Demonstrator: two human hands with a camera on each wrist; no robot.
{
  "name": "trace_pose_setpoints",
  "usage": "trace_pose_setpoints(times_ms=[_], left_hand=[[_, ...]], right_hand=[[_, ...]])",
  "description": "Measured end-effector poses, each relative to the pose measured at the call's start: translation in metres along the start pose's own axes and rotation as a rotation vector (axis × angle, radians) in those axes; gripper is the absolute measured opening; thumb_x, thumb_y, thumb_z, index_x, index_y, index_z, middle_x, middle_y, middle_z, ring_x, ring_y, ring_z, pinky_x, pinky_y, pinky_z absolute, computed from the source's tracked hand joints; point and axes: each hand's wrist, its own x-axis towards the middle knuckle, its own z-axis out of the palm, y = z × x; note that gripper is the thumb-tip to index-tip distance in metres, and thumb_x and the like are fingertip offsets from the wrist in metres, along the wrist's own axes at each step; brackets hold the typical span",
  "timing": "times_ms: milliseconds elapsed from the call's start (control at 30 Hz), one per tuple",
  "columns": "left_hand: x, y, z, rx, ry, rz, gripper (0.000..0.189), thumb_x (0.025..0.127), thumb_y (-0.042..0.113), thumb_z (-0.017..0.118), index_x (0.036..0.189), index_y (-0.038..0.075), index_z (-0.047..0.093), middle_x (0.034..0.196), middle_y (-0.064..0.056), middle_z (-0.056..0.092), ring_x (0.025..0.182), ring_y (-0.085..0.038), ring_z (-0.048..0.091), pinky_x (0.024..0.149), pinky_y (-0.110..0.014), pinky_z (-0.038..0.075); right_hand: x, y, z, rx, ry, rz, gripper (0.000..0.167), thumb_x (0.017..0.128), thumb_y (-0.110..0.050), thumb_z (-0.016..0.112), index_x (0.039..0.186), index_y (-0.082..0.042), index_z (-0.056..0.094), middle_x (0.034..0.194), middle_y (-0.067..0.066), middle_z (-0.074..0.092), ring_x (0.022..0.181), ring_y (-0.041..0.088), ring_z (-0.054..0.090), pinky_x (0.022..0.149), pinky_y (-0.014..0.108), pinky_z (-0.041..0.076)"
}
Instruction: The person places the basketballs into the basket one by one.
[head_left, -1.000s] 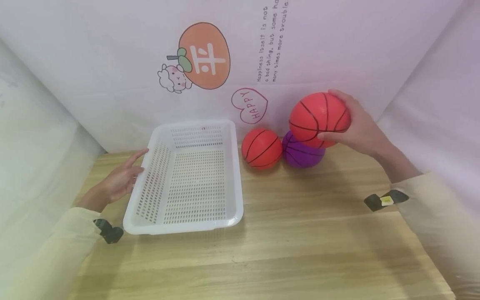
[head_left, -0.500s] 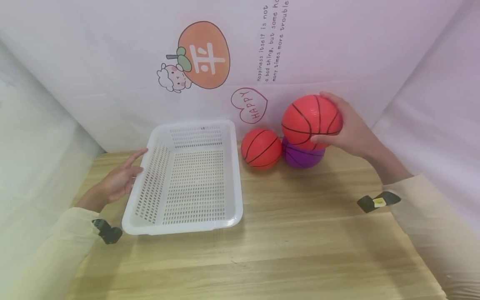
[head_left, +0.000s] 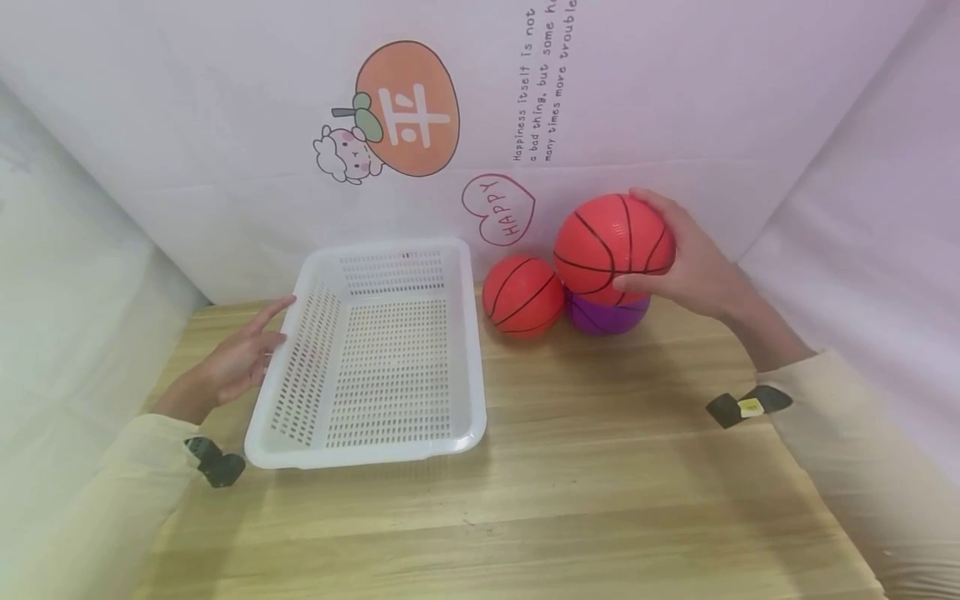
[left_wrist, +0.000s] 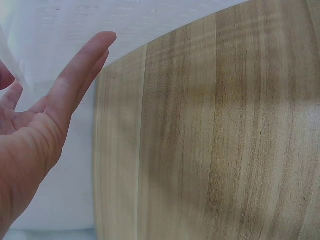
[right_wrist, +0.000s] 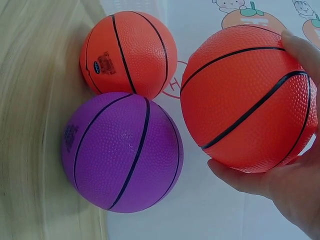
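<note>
The left hand (head_left: 238, 367), fingers extended, touched the left rim of the basket (head_left: 367, 456). The right hand (head_left: 693, 262) gripped the held ball (head_left: 611, 242), red, between thumb and fingers, above the purple ball (head_left: 611, 318). Relative to the earlier frames, the held ball had shifted left and slightly downward. The basket stood on the desk (head_left: 562, 500), perforated floor visible, left of the second red ball (head_left: 522, 297).

Wooden table (head_left: 570, 500) | on it: white basket (head_left: 365, 456) | red ball (head_left: 523, 297) | purple ball (head_left: 609, 318)
</note>
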Motion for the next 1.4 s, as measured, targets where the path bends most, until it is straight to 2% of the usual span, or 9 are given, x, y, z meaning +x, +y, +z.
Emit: trace_pose_setpoints(times_ms=[200, 367, 600, 867, 1167, 1400], left_hand=[[0.0, -0.001, -0.002, -0.025, -0.005, 0.008, 0.066, 0.109, 0.012, 0.036, 0.162, 0.025, -0.001, 0.132, -0.004, 0.054, 0.106, -0.023, 0.067, 0.082, -0.045, 0.057], [0.001, -0.003, -0.002, -0.011, -0.013, 0.019, 0.066, 0.109, 0.013, 0.036, 0.162, 0.025, -0.001, 0.134, -0.003, 0.052, 0.108, -0.022, 0.066, 0.083, -0.045, 0.056], [0.003, -0.005, 0.0, -0.014, -0.024, 0.029, 0.065, 0.109, 0.012, 0.036, 0.162, 0.024, 0.0, 0.137, -0.008, 0.05, 0.11, -0.022, 0.065, 0.085, -0.045, 0.056], [0.002, -0.005, -0.001, 0.005, -0.005, 0.018, 0.063, 0.11, 0.014, 0.033, 0.162, 0.027, -0.001, 0.147, -0.018, 0.037, 0.111, -0.02, 0.064, 0.086, -0.045, 0.055], [-0.002, -0.002, -0.004, -0.015, -0.023, 0.031, 0.065, 0.109, 0.012, 0.034, 0.162, 0.025, -0.003, 0.136, -0.005, 0.051, 0.11, -0.023, 0.065, 0.084, -0.047, 0.056], [0.0, -0.003, -0.003, -0.043, -0.029, 0.027, 0.066, 0.109, 0.011, 0.035, 0.162, 0.025, -0.002, 0.135, -0.007, 0.053, 0.109, -0.025, 0.066, 0.084, -0.047, 0.056]], right_hand=[[0.0, 0.0, 0.002, -0.005, -0.01, 0.005, 0.109, 0.072, -0.011, 0.089, 0.159, -0.026, 0.024, 0.155, 0.014, 0.031, 0.131, 0.042, 0.042, 0.095, 0.066, 0.043], [0.0, -0.004, 0.007, 0.006, -0.024, -0.007, 0.106, 0.074, -0.012, 0.088, 0.158, -0.028, 0.025, 0.154, 0.013, 0.032, 0.13, 0.04, 0.043, 0.094, 0.064, 0.045], [-0.002, -0.01, 0.013, 0.011, -0.037, -0.021, 0.105, 0.075, -0.014, 0.089, 0.158, -0.031, 0.026, 0.152, 0.01, 0.034, 0.129, 0.037, 0.043, 0.094, 0.062, 0.047], [0.0, -0.011, 0.021, 0.033, -0.049, -0.041, 0.105, 0.074, -0.012, 0.089, 0.157, -0.03, 0.028, 0.153, 0.011, 0.034, 0.128, 0.04, 0.045, 0.093, 0.063, 0.047], [0.001, -0.018, 0.03, 0.051, -0.061, -0.046, 0.103, 0.074, -0.016, 0.089, 0.156, -0.032, 0.03, 0.153, 0.009, 0.034, 0.13, 0.038, 0.045, 0.094, 0.062, 0.047], [0.0, -0.019, 0.033, 0.07, -0.073, -0.027, 0.104, 0.074, -0.015, 0.089, 0.157, -0.033, 0.029, 0.155, 0.006, 0.032, 0.131, 0.037, 0.043, 0.095, 0.062, 0.046]])
